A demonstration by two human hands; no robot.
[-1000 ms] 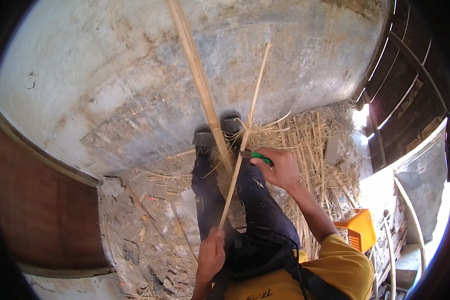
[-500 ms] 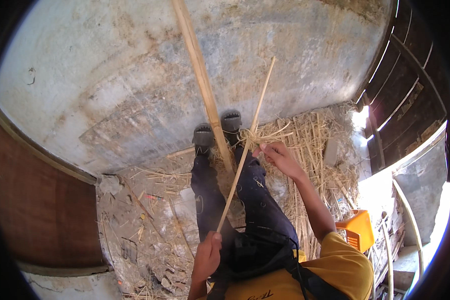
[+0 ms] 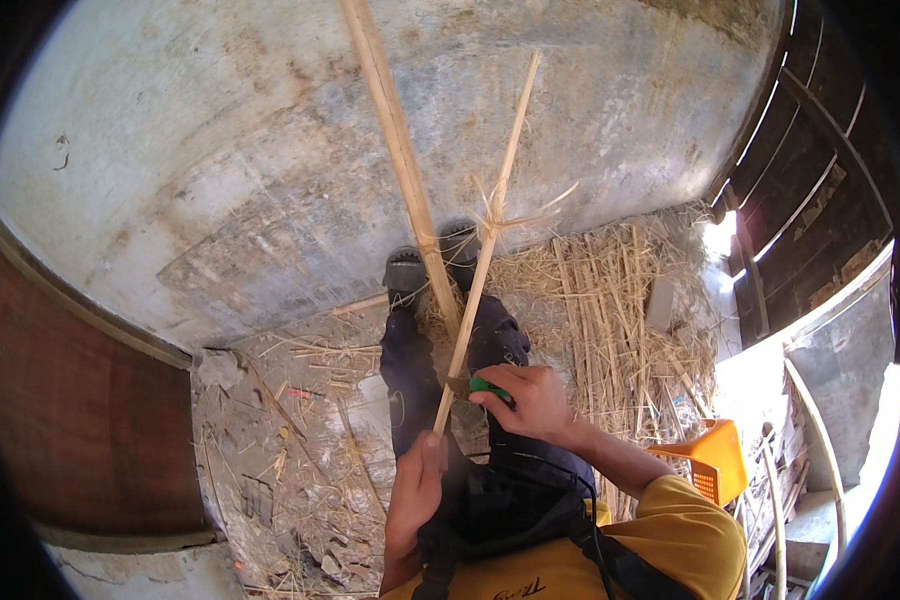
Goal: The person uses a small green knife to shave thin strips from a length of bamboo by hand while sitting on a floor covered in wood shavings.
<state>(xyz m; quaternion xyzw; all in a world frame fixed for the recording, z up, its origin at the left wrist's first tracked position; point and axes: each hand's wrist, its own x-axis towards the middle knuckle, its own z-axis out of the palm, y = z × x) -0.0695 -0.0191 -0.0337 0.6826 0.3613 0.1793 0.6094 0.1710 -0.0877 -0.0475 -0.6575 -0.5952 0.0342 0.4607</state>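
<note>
My left hand [image 3: 415, 488] is closed around the near end of a long, thin bamboo strip [image 3: 478, 285]. The strip slants up and away, its far end in front of the wall. In my right hand [image 3: 532, 402] is a knife with a green handle [image 3: 492, 389]; its short blade lies against the strip, a little above my left hand. Thin curled shavings [image 3: 497, 222] still hang from the strip farther along. Left of it, a thicker bamboo pole [image 3: 395, 135] leans past my shoes, its lower end between my legs.
A stained concrete wall [image 3: 270, 200] rises ahead. Straw-like shavings and bamboo strips [image 3: 610, 310] cover the floor at right; debris [image 3: 300, 470] lies at left. An orange plastic basket or stool [image 3: 718, 460] stands by my right elbow. A brown wooden panel [image 3: 80, 400] is at far left.
My right hand has come back from the curled shavings toward my left hand, and the knife now shows. The strip has shifted away from me, carrying the shavings farther up.
</note>
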